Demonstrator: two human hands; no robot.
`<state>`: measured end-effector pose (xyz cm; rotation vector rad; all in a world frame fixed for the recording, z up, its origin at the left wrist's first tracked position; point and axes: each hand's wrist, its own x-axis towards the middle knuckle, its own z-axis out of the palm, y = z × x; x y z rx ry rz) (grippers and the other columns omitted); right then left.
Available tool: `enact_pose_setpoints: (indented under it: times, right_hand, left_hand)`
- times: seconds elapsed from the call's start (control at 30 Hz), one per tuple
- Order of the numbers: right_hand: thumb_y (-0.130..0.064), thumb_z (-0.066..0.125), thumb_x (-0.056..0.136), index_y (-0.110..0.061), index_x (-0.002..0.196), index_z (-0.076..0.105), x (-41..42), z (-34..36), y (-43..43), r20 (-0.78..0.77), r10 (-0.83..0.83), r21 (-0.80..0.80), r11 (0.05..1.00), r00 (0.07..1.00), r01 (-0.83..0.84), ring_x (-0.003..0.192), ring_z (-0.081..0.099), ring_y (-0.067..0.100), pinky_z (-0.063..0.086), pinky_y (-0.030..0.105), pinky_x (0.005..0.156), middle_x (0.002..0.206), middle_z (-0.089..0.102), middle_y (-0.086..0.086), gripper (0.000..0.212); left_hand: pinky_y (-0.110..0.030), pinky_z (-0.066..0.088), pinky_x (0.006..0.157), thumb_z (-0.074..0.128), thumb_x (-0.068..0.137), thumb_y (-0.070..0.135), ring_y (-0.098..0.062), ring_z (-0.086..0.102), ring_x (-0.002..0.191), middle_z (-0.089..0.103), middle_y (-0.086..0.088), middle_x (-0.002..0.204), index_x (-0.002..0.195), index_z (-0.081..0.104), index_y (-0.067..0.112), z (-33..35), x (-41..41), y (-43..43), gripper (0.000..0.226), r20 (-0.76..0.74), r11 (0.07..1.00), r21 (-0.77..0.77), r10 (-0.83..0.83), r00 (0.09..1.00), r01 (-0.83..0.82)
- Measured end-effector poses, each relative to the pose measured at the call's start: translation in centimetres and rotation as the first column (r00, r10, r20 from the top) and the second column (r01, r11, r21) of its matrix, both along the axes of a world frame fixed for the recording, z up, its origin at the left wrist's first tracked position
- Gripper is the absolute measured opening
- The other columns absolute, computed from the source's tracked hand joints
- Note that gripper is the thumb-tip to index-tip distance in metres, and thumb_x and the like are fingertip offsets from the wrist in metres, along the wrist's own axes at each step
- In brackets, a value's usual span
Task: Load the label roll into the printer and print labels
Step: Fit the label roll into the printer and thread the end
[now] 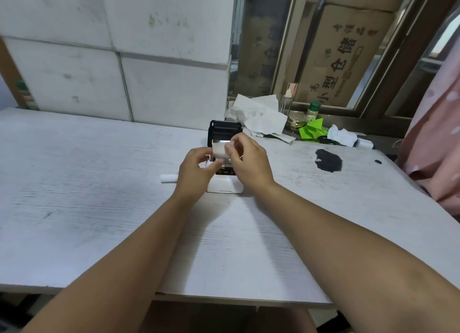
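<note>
Both forearms reach forward over the white table, meeting just above the printer. Left hand is curled, fingertips pinching the lower left edge of the label roll. Right hand arches over from the right, thumb and forefinger pinching the roll's upper right edge. Roll sits between both sets of fingers, over the printer's open bay, in front of its raised black lid. Small white paper tube lies on the table just left of the printer.
</note>
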<state>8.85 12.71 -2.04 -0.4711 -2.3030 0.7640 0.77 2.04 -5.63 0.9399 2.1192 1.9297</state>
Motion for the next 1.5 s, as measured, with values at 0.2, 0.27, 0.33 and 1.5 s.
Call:
enact_pose_setpoints:
  times: [0.2, 0.27, 0.33, 1.5]
  right_hand:
    - [-0.046, 0.038, 0.097, -0.025, 0.082, 0.051, -1.4, 0.7, 0.9, -0.179, -0.162, -0.351, 0.932, 0.97, 0.091, 0.079, 0.05, 0.013, 0.037, 0.028, 0.071, 0.081, 0.054, -0.005, 0.029]
    - [-0.043, 0.034, 0.099, -0.024, 0.103, 0.06, -2.1, 0.8, 1.7, -0.103, -0.176, -0.335, 0.933, 0.979, 0.133, 0.106, 0.051, 0.016, 0.038, 0.03, 0.089, 0.108, 0.059, 0.001, 0.032]
    - [-0.038, 0.032, 0.101, -0.022, 0.13, 0.054, -2.7, 1.3, 2.4, -0.01, -0.131, -0.263, 0.957, 0.991, 0.124, 0.133, 0.037, 0.018, 0.028, 0.033, 0.11, 0.138, 0.05, 0.002, 0.039]
    - [-0.019, 0.056, 0.091, -0.02, 0.121, 0.065, -1.4, -0.5, 1.9, 0.119, 0.023, -0.402, 0.915, 0.993, 0.027, 0.119, 0.055, 0.013, 0.04, 0.022, 0.101, 0.127, 0.063, -0.002, 0.031]
  left_hand:
    - [-0.02, 0.046, 0.08, 0.06, 0.08, 0.002, -0.006, 0.059, 0.093, 0.064, 0.008, 0.1, 0.081, 0.068, 0.026, 0.1, 1.1, 0.7, 0.026, -0.037, 0.996, 0.011, 0.092, 0.995, -0.092]
    - [-0.021, 0.044, 0.08, 0.059, 0.076, -0.004, -0.009, 0.058, 0.095, 0.063, 0.007, 0.098, 0.087, 0.071, 0.02, -0.4, 0.9, 0.6, 0.029, -0.154, 0.994, -0.043, 0.09, 0.984, -0.097]
    - [-0.025, 0.045, 0.083, 0.059, 0.072, -0.008, -0.013, 0.058, 0.098, 0.065, 0.005, 0.1, 0.091, 0.072, 0.017, -0.6, 0.6, 0.5, 0.033, -0.22, 0.99, -0.083, 0.09, 0.971, -0.11]
    - [-0.034, 0.04, 0.094, 0.074, 0.076, 0.026, -0.017, 0.034, 0.114, 0.039, -0.004, 0.137, 0.129, 0.053, 0.02, -1.2, 1.7, 0.4, 0.057, -0.396, 0.95, -0.192, 0.155, 0.905, -0.247]
